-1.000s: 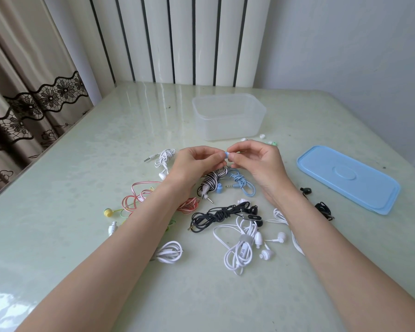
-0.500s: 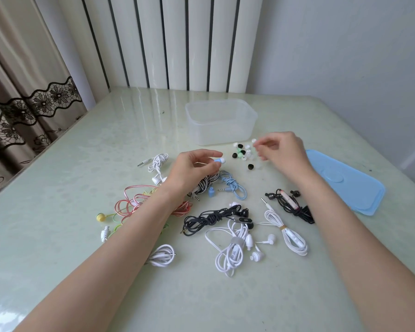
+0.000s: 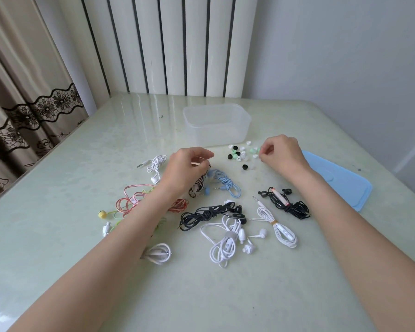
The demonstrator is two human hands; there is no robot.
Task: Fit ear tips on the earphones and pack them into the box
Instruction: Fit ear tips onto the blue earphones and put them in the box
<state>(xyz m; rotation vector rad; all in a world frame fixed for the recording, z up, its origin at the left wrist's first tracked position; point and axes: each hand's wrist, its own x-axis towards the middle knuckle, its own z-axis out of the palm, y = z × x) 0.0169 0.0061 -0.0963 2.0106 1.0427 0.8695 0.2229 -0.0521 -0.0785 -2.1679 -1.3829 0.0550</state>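
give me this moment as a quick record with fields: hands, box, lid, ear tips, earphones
left hand: left hand curled over the black and white striped earphones; whether it grips them cannot be told
right hand: right hand at the loose ear tips, fingers pinched together; what they pinch cannot be told
box: clear box open, nothing visible inside
lid: blue lid flat on the table, off the box
earphones: several bundles on the table, among them blue earphones

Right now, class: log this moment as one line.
left hand: holds striped earphones | right hand: at loose ear tips | clear plastic box: empty
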